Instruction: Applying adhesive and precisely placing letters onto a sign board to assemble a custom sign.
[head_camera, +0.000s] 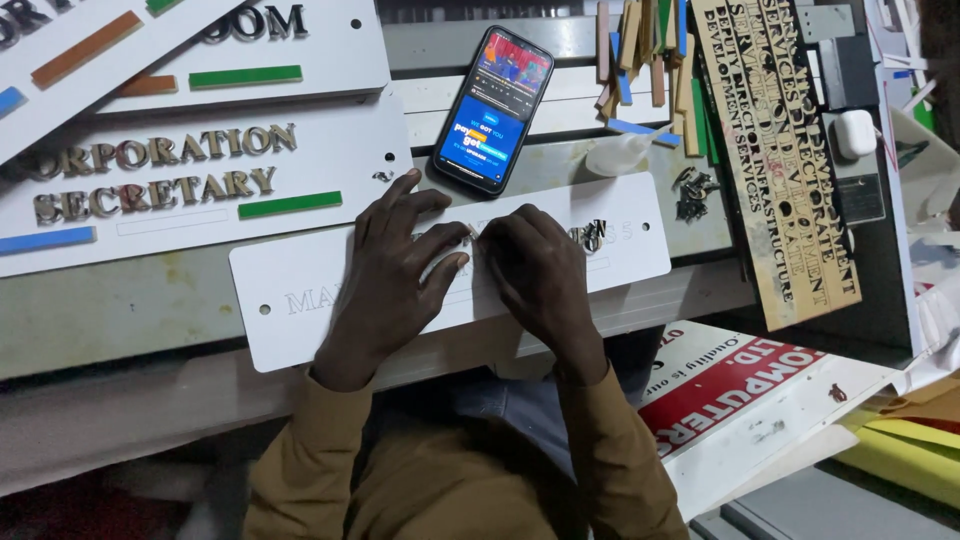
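Both arms come up from the bottom of the shot in brown sleeves, forearms angled in toward each other. Left hand (392, 262) lies palm down, fingers spread and stretched forward, index finger reaching furthest, thumb tucked toward the middle. Right hand (540, 272) is more curled, knuckles up, fingers bunched down. The two hands nearly meet at the fingertips, thumbs close together. Can't tell whether either grip is pinching anything.

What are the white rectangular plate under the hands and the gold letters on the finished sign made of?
White rectangular plate: likely matte plastic sheet; flat, even white, faint engraved outlines, drilled holes. Gold letters: glossy metallic finish, probably mirrored acrylic or metal; highlights show. Both hands rest on the plate.
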